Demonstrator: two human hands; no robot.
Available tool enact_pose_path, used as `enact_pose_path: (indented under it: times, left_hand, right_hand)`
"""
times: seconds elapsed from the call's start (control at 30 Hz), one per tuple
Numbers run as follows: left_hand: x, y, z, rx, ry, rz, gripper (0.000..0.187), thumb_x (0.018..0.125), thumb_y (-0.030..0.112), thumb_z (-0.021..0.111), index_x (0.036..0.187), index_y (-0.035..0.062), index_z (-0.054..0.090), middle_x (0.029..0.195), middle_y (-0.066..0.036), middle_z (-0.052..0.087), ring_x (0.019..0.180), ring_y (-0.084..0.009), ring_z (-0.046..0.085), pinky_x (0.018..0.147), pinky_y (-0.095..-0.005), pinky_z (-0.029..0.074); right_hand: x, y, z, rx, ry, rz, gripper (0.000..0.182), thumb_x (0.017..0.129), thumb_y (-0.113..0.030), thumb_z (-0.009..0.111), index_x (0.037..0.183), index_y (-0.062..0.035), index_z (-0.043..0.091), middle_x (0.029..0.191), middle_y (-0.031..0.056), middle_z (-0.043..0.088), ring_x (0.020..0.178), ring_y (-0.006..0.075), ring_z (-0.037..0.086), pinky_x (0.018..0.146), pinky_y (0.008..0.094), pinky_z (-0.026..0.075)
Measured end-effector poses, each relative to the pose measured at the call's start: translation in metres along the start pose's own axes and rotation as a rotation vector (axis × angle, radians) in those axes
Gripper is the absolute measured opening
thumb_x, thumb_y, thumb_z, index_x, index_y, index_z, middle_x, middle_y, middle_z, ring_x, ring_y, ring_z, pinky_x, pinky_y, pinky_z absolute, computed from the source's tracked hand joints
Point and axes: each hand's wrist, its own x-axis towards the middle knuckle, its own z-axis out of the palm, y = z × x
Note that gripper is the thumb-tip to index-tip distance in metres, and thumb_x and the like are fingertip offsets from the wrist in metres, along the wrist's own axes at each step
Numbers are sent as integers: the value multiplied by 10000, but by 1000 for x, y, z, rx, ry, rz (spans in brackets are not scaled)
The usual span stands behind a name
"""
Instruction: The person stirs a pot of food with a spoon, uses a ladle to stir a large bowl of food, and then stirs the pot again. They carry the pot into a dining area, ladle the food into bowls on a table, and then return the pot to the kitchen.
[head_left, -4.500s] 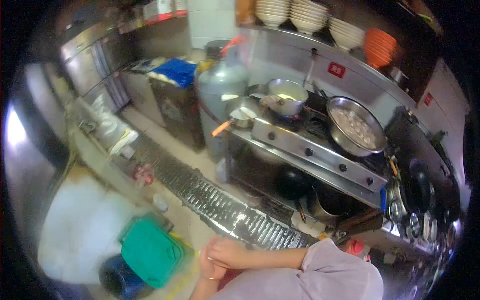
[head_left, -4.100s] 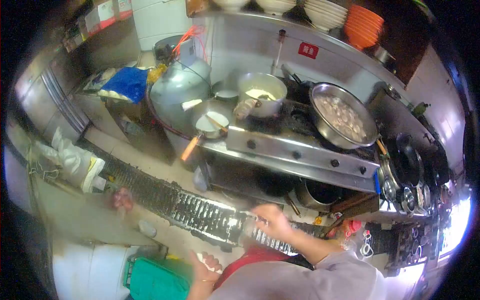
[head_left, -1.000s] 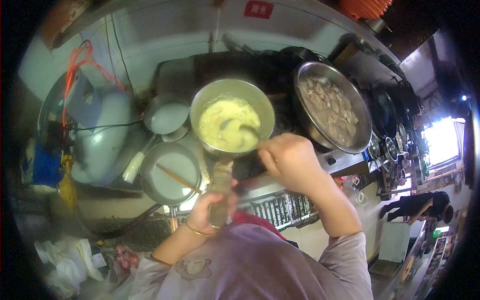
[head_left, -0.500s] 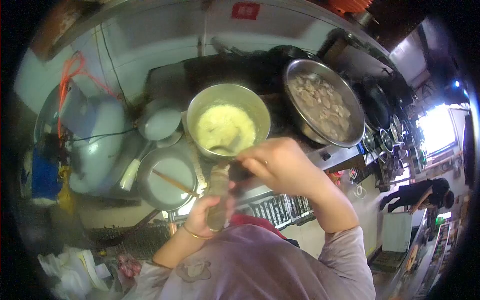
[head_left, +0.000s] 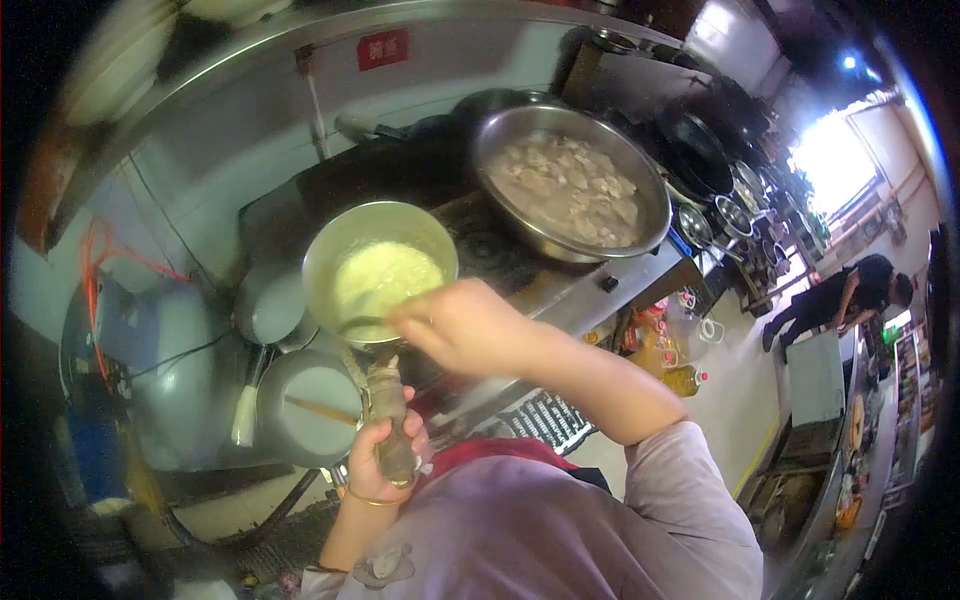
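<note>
A steel pot (head_left: pixel 425 228) stands on the stove with pale yellow liquid (head_left: pixel 375 285) inside. My left hand (head_left: pixel 388 448) is wrapped round a thick, cloth-bound handle (head_left: pixel 386 400) at the near side of this pot. Over the pot's right rim, my right hand (head_left: pixel 445 325) has its fingers pressed together. The dark curved bowl of a ladle (head_left: pixel 365 323) shows in the liquid beside those fingers. Its handle is hidden, and so is whatever my right fingers hold.
A wide steel basin (head_left: pixel 655 205) of meat pieces in liquid stands at the back right. Left of the pot are a pan (head_left: pixel 275 400) with a wooden stick and a smaller pan (head_left: pixel 273 310). Oil bottles (head_left: pixel 683 380) and a person (head_left: pixel 850 292) are at the right.
The whole view has shifted, so the pot, basin and both hands appear further left. My left hand still grips the handle, and my right hand stays over the pot's near right rim.
</note>
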Motion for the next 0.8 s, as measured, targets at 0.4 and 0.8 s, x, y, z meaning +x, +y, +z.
enact_pose_path:
  times: [0.4, 0.8]
  left_hand:
    - [2, -4, 5, -37, 56, 23, 514, 860, 278, 557, 1307, 62, 425, 843, -44, 543, 695, -179, 534, 542, -331, 453]
    - [2, -5, 1, -49, 29, -4, 502, 852, 232, 548, 1313, 59, 449, 868, -67, 558, 683, -191, 535, 564, -332, 445]
  right_hand:
    - [-3, -16, -24, -382, -169, -4, 206, 863, -210, 536, 751, -58, 617, 681, 151, 623, 667, 362, 628, 623, 475, 493]
    - [1, -6, -32, -302, -96, 49, 225, 886, -208, 549, 928, -47, 700, 738, 220, 646, 723, 388, 643, 678, 469, 513]
